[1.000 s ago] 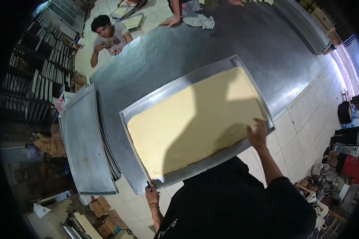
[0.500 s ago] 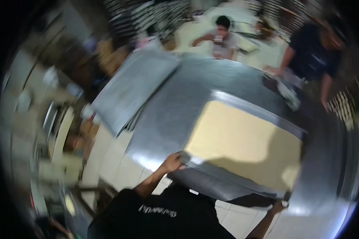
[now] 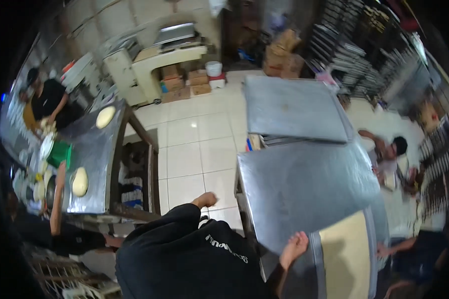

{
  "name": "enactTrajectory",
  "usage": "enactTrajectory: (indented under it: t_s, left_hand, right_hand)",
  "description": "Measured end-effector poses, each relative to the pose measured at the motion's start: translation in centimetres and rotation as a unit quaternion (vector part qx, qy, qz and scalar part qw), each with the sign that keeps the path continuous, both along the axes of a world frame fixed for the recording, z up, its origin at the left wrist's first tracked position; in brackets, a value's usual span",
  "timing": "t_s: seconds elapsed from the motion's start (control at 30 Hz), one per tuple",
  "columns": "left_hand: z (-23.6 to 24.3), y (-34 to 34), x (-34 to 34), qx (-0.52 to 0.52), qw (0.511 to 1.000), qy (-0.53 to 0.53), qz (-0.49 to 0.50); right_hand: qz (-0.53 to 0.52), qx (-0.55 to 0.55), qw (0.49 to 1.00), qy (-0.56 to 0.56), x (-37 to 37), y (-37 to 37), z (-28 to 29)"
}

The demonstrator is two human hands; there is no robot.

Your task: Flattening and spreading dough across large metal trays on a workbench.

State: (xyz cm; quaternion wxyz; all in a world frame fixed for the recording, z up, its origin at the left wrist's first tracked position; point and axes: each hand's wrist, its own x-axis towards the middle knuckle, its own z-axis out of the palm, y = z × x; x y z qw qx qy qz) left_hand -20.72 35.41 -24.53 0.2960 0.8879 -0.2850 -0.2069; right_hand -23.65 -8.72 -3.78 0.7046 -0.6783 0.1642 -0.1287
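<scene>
Over the tiled floor, left of the big metal table, my left hand is curled into a loose fist and touches nothing. My right hand is beside the near-left corner of a grey baking tray, apart from it, its fingers bent inward with nothing visible in them. A flat pale-yellow sheet, batter or dough, fills the tray. At the tray's right side, a co-worker's hand reaches its edge.
Stacked metal trays lie on the table's far end. On the left, another metal table carries dough lumps and a green container, with people beside it. Cardboard boxes and tray racks stand behind. Another person is right of the table.
Both my hands have let go of the tray. My view has swung left, bringing in the second table. The tray now appears at the lower right, with a co-worker's hand at its edge.
</scene>
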Motion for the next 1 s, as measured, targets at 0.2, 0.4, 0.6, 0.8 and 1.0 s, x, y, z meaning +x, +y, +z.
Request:
enactTrajectory:
  t_s: [0.2, 0.4, 0.6, 0.8, 1.0]
  left_hand:
    - [-7.0, 9.8, -24.1, 0.13, 0.695, 0.322, 0.63]
    - [-7.4, 10.1, -35.2, -0.11, 0.495, 0.44, 0.741]
    - [-5.8, 13.2, -29.8, -0.265, 0.645, 0.288, 0.656]
    - [-0.2, 15.7, -23.8, -0.685, 0.618, 0.141, 0.358]
    - [-1.3, 27.4, -5.6, -0.521, 0.723, 0.215, 0.4]
  right_hand:
    - [0.328, 0.034, 0.943, 0.037, 11.7, 16.3, 4.9]
    - [0.222, 0.266, 0.897, 0.275, 26.2, 25.2, 2.7]
    - [0.163, 0.342, 0.869, 0.318, 34.8, 28.8, -1.7]
    - [0.092, 0.189, 0.972, 0.107, 32.9, 30.8, -5.1]
    - [-0.137, -0.002, 0.987, 0.087, 28.1, 24.3, 5.2]
